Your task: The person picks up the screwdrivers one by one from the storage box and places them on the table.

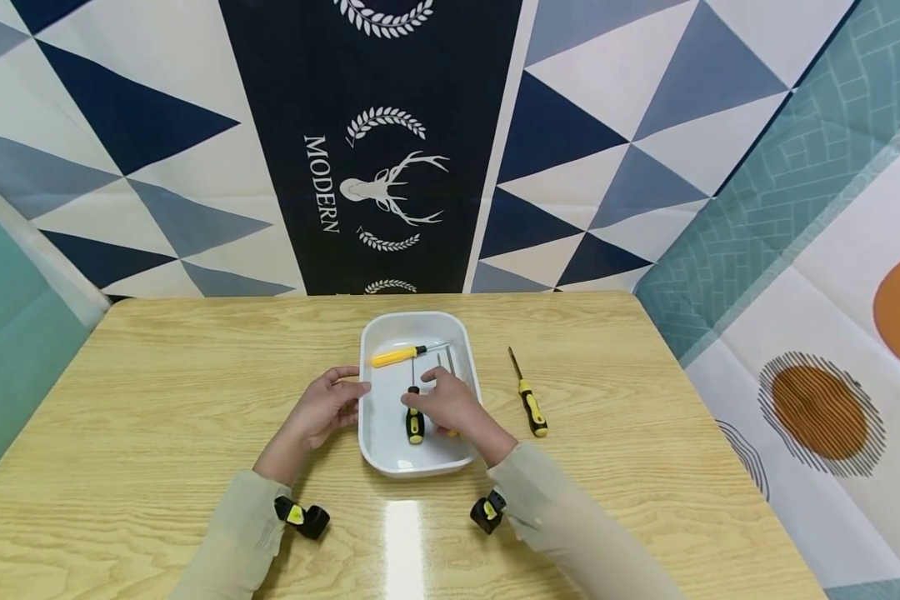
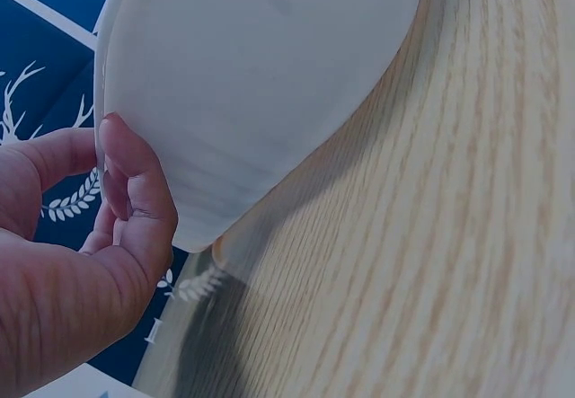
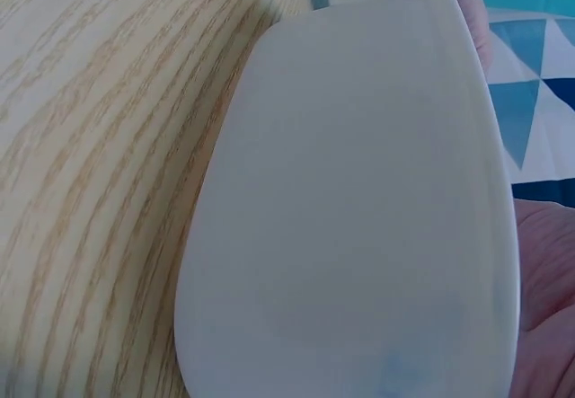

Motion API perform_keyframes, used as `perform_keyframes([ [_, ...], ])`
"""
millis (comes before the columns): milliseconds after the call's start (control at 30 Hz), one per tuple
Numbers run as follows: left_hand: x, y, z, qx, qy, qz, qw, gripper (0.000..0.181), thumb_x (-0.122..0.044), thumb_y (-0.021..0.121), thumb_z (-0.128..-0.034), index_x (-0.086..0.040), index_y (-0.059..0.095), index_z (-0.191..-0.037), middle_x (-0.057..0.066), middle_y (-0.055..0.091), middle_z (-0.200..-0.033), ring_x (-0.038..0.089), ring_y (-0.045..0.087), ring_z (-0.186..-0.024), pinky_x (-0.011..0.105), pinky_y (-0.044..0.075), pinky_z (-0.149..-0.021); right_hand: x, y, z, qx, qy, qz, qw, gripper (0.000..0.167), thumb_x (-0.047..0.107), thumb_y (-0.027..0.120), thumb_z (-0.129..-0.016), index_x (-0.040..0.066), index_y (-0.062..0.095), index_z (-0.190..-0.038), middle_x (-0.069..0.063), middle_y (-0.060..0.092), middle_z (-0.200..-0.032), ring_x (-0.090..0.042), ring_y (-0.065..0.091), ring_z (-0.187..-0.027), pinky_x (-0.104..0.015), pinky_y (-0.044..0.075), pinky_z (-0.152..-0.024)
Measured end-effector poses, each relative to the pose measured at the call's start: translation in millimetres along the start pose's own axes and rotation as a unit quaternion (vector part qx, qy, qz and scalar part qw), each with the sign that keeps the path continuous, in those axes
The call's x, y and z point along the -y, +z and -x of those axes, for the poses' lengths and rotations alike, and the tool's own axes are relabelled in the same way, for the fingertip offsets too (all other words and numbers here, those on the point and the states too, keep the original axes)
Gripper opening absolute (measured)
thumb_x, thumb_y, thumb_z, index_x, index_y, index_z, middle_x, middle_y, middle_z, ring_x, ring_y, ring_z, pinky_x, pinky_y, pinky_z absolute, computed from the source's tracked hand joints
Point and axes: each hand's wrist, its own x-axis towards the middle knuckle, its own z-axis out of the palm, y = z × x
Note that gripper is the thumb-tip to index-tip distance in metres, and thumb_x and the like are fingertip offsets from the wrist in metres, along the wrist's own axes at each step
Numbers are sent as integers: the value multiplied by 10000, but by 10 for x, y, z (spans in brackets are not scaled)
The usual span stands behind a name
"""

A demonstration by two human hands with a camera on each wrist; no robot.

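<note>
One white tray (image 1: 376, 450), left hand (image 1: 333, 406) pinching its rim | right hand (image 1: 456, 406) half-curled over black-and-yellow screwdriver (image 1: 416, 428) inside, can't tell if gripped | looks like picking step, next probably needs solid handle grip

1. Hands: 2. Left hand (image 1: 333, 407), right hand (image 1: 453, 406).
2. White tray (image 1: 370, 452): 1.
3. In clear view, 3: yellow-handled screwdriver (image 1: 393, 357) and black-and-yellow screwdriver (image 1: 415, 427) in tray, loose screwdriver (image 1: 531, 407) outside it.
4. Metal shafts (image 1: 451, 361) by right hand, in tray: 2. Handles mostly hidden, can't confirm screwdriver total.
5. Wrist cameras (image 1: 315, 522): 2, one per arm.
6. Sleeves (image 1: 570, 517): 2.
7. Table (image 1: 195, 375): 1.
</note>
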Motion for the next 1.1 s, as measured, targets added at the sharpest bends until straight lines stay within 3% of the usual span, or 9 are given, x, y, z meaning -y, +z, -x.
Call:
perform_keyframes([
  [400,3,-6,-4,-38,-11,16,10000,524,-155,566,-921,-15,330,-1367,13,601,-869,103,540,-699,214,500,-628,32,46,-17,61,-4,190,9998,622,394,670,-829,58,453,-1306,-79,564,-791,-171,512,-570,-315,499,-528],
  [667,-1,-2,-11,-12,3,23,10000,540,-156,573,-917,-13,324,-1374,31,607,-910,108,541,-709,220,499,-634,51,70,-23,28,85,395,9992,633,377,689,-820,22,469,-1296,-112,587,-1042,-192,557,-674,-317,506,-539],
  [933,2,-6,-12,-23,-1,-4,10000,529,-156,568,-920,-17,328,-1371,33,601,-922,111,547,-715,217,503,-632,72,105,-41,47,110,698,9975,396,363,685,-827,30,543,-986,-88,555,-803,-192,529,-608,-305,476,-492],
  [1100,5,-3,-16,0,22,5,10000,527,-150,566,-920,-14,327,-1369,26,605,-913,114,551,-721,221,506,-638,64,134,-65,13,0,827,9966,342,334,679,-836,36,528,-909,-83,538,-737,-191,523,-536,-284,446,-428],
])
